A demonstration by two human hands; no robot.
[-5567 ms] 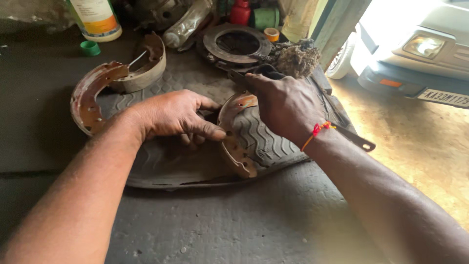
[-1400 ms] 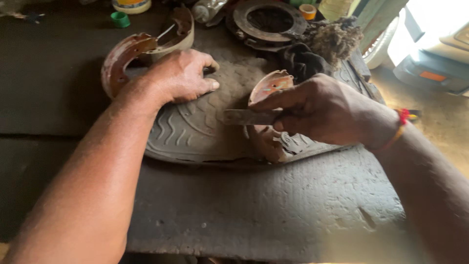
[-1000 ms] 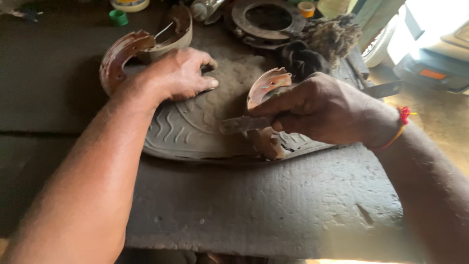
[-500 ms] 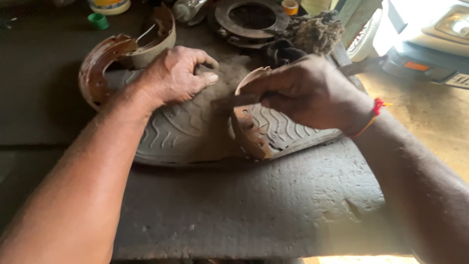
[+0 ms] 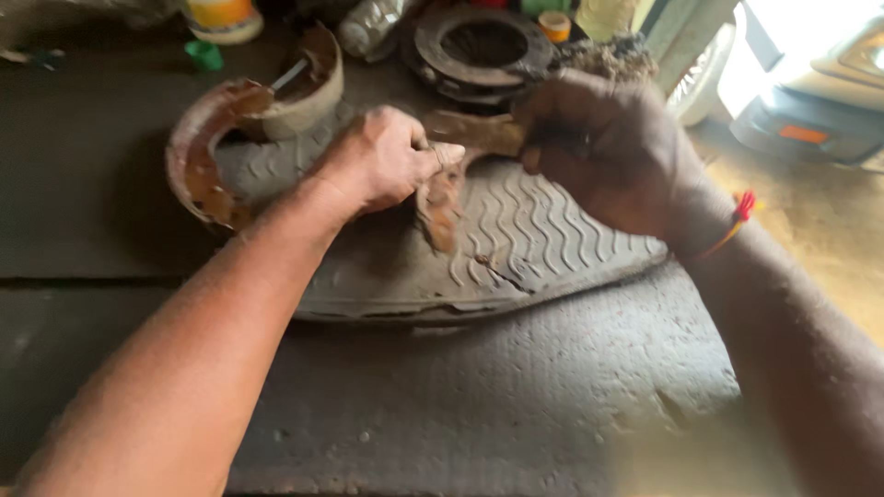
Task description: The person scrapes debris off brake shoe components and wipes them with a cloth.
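Now lifted clear of the mat since half a second back: rusty curved brake shoe (image 5: pixel 453 175), gripped at both ends, no longer lying flat on the grey wavy-tread rubber tyre piece (image 5: pixel 516 248); left hand (image 5: pixel 387 164) moved off the rubber and closed round the shoe's near end, thumb and fingers pinching; right hand (image 5: pixel 603 152) closed over the far end, something thin maybe tucked under the fingers, too blurred to tell; red thread band (image 5: pixel 737 216) on the right wrist; reads as a shift from working on the shoe in place to holding it up between both hands, judging only by the grip.

Second pair of rusty brake shoes joined by a spring (image 5: pixel 244 133) left untouched at the mat's far left edge; round dark metal drum plate (image 5: pixel 483 46) behind the hands; tangled brown fibre wad (image 5: pixel 608 57) beside it.

Containers along the far edge: white tub with yellow-orange label (image 5: pixel 221 17), top cut off by frame; small green cap (image 5: pixel 204 55) just beside it; clear plastic bottle lying down (image 5: pixel 368 23); small orange-lidded pot (image 5: pixel 554 23); label print unreadable; white vehicle bumper with orange lamp (image 5: pixel 810 129) at far right.
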